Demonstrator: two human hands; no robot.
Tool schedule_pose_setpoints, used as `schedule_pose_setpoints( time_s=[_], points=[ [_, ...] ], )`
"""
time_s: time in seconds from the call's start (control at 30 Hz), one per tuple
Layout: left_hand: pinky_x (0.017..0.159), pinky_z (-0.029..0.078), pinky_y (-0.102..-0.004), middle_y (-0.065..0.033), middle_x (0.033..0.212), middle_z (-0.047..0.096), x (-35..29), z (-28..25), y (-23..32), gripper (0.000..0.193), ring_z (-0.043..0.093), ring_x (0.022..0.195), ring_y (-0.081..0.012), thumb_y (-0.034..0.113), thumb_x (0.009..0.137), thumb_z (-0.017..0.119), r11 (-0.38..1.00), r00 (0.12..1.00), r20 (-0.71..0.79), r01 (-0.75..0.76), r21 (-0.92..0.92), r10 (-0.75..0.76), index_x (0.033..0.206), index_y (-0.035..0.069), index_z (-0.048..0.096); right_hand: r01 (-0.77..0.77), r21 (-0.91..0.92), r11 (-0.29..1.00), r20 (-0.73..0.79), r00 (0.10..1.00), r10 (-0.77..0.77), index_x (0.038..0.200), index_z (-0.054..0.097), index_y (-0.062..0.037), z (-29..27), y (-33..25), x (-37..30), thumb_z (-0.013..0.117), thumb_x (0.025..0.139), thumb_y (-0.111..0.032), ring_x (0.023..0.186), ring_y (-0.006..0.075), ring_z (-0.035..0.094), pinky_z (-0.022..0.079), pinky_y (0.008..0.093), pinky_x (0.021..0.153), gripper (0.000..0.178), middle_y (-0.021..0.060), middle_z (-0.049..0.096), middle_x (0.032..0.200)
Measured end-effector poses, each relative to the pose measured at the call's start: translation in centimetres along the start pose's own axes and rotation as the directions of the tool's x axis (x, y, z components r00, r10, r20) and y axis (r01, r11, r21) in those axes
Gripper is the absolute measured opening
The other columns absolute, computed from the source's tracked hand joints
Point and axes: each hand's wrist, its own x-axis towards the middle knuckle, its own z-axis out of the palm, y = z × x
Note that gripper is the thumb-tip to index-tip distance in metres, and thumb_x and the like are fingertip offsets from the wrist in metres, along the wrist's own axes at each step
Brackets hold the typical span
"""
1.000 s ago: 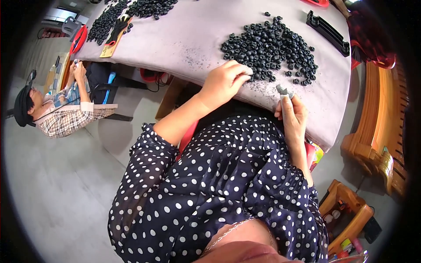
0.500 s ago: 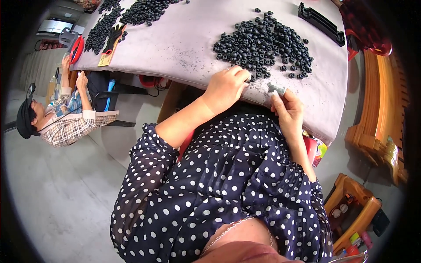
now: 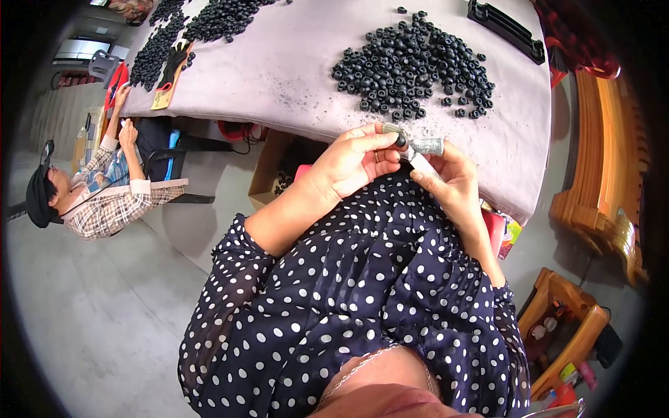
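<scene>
My left hand (image 3: 352, 164) pinches a small black rubber ring (image 3: 401, 140) at its fingertips, right against the end of a short silver metal fitting (image 3: 423, 148). My right hand (image 3: 449, 177) grips that fitting from below. Both hands meet at the near edge of the grey table (image 3: 293, 70), just above my dotted blouse. A heap of several black rubber rings (image 3: 414, 64) lies on the table beyond the hands.
A second heap of black rings (image 3: 188, 28) lies at the table's far left, near a seated co-worker (image 3: 90, 188) in a plaid shirt. A black plastic part (image 3: 505, 29) rests at the back right. Wooden furniture (image 3: 603, 167) stands to the right, a cardboard box (image 3: 275, 171) under the table.
My left hand has left the ring heap and come back to the right hand with a black ring. The two hands now meet over the fitting.
</scene>
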Motion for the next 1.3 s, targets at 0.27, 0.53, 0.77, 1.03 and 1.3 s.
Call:
schedule_pose_setpoints(
  time_s=[0.27, 0.53, 0.77, 1.03, 1.3],
  points=[
    [0.072, 0.052, -0.0266, -0.0043, 0.089, 0.062, -0.4, 0.7, -0.6, 0.013, 0.06, 0.075, -0.0114, 0.009, 0.087, 0.056, 1.0, 1.0, 0.024, -0.015, -0.015, 0.016, 0.099, 0.006, 0.057, -0.037, 0.079, 0.996, 0.066, 0.997, 0.032, 0.114, 0.049, -0.0005, 0.2, -0.3, -0.2, 0.068, 0.074, 0.001, 0.089, 0.0102, 0.055, 0.045, 0.0235, 0.081, 0.044, 0.0032, 0.055, 0.096],
    [0.075, 0.051, -0.0281, -0.0046, 0.092, 0.062, -0.8, 0.8, -1.0, 0.016, 0.06, 0.081, -0.0123, 0.01, 0.087, 0.055, 0.999, 0.997, 0.082, 0.006, -0.039, -0.003, 0.103, 0.006, 0.055, -0.044, 0.127, 0.991, 0.08, 0.996, 0.034, 0.113, 0.05, -0.0006, 0.1, -0.3, -0.4, 0.068, 0.075, 0.001, 0.089, 0.0109, 0.056, 0.046, 0.0239, 0.081, 0.042, 0.0037, 0.056, 0.096],
    [0.071, 0.052, -0.0273, -0.0039, 0.087, 0.061, -1.3, 1.0, -0.9, 0.012, 0.059, 0.078, -0.0123, 0.01, 0.086, 0.057, 0.99, 0.991, 0.129, 0.048, -0.132, -0.031, 0.098, 0.007, 0.057, -0.04, 0.181, 0.983, 0.114, 0.993, 0.02, 0.113, 0.05, -0.0007, 0.2, -0.7, -0.4, 0.068, 0.074, 0.003, 0.088, 0.0098, 0.056, 0.046, 0.0233, 0.08, 0.043, 0.0033, 0.057, 0.095],
    [0.073, 0.051, -0.0276, -0.0033, 0.085, 0.061, -1.5, 1.8, -0.9, 0.009, 0.058, 0.077, -0.0117, 0.011, 0.085, 0.059, 0.991, 0.999, 0.051, 0.022, -0.13, -0.015, 0.094, 0.007, 0.057, -0.042, 0.122, 0.992, 0.115, 0.993, 0.028, 0.114, 0.05, -0.0006, 0.3, -1.0, -0.4, 0.068, 0.074, 0.002, 0.088, 0.01, 0.057, 0.047, 0.0229, 0.079, 0.043, 0.0038, 0.058, 0.095],
    [0.07, 0.051, -0.0266, -0.002, 0.082, 0.06, -1.5, 1.4, -1.0, 0.008, 0.058, 0.072, -0.011, 0.011, 0.084, 0.06, 0.986, 0.994, 0.097, 0.056, -0.156, -0.042, 0.091, 0.007, 0.058, -0.104, 0.224, 0.969, 0.149, 0.986, 0.071, 0.114, 0.05, 0.0016, 0.1, -1.2, -0.4, 0.067, 0.075, 0.001, 0.091, 0.0129, 0.058, 0.046, 0.0249, 0.082, 0.043, 0.006, 0.059, 0.097]
  ],
)
